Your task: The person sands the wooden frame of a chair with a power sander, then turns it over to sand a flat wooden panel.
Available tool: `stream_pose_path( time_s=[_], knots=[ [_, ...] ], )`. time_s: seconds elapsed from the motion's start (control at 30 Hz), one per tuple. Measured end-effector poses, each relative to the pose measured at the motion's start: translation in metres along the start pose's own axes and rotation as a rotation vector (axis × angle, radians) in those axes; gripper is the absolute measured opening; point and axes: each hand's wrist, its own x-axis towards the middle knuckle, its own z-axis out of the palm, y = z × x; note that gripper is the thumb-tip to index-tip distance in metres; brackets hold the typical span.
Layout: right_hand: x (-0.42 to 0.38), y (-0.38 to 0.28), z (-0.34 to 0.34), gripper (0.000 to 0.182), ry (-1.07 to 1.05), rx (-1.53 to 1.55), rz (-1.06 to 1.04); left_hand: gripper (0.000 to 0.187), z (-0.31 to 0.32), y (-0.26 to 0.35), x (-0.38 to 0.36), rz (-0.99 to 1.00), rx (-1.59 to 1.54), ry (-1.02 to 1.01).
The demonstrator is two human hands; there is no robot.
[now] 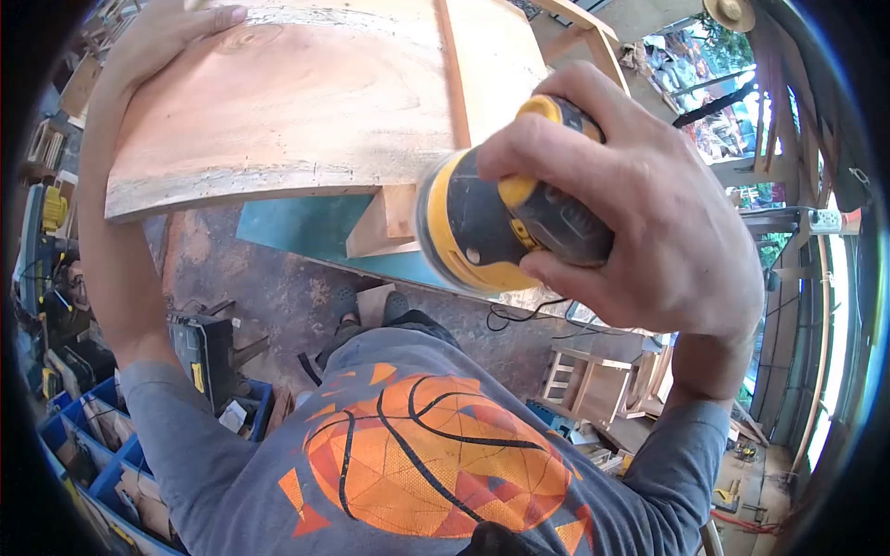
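My right hand point(649, 204) is wrapped around a yellow and black orbital sander point(468, 227). The sander is tilted, its round pad end facing left, close to the near right part of a wooden board point(287, 111). This wide, pale board has rough, dark-marked edges and a knot near its far side. At its far left edge my left hand point(176, 32) grips the board, thumb lying on the top face and the other fingers hidden. Under the board's near edge sits a wooden block point(385, 222) on a blue-green surface point(287, 227).
A wooden strip point(454, 74) crosses the board on the right. At lower left are a black case point(202, 357) and blue bins point(111, 473) of wood scraps. Small wooden frames point(593, 385) stand on the floor at right, with a black cord point(519, 315) nearer the work surface.
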Motion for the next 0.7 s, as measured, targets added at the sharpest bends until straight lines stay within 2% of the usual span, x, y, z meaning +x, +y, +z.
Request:
stream_pose_path(
  time_s=[0.07, 0.2, 0.3, 0.43, 0.5, 0.53, 0.57, 0.63, 0.7],
  knots=[
    [0.008, -0.002, -0.003, 0.058, -0.054, 0.001, 0.005, 0.088, -0.005, -0.005, -0.003, -0.019, 0.006, 0.005],
    [0.020, -0.015, -0.006, 0.056, -0.017, -0.020, -0.082, 0.085, -0.013, -0.008, 0.001, -0.031, 0.020, 0.016],
    [0.031, -0.025, -0.015, 0.058, -0.143, 0.001, -0.119, 0.083, -0.015, 0.000, -0.002, -0.044, 0.012, 0.017],
    [0.024, -0.023, -0.013, 0.061, -0.104, 0.115, -0.172, 0.081, -0.006, -0.061, 0.011, -0.091, -0.002, 0.021],
    [0.034, -0.042, -0.016, 0.062, -0.150, -0.259, -0.304, 0.080, -0.008, -0.052, 0.010, -0.077, -0.009, 0.022],
    [0.031, -0.018, -0.004, 0.063, -0.016, 0.218, -0.218, 0.087, -0.009, -0.048, 0.009, -0.106, 0.001, 0.033],
    [0.029, -0.018, -0.007, 0.063, -0.017, 0.213, -0.215, 0.095, -0.010, -0.046, 0.008, -0.140, 0.010, 0.046],
    [0.027, -0.023, -0.014, 0.063, -0.159, -0.001, -0.145, 0.094, -0.010, -0.057, 0.018, -0.153, -0.002, 0.032],
    [0.024, -0.023, -0.017, 0.062, -0.184, -0.001, -0.132, 0.093, -0.010, -0.061, 0.018, -0.174, -0.021, 0.014]
  ],
)
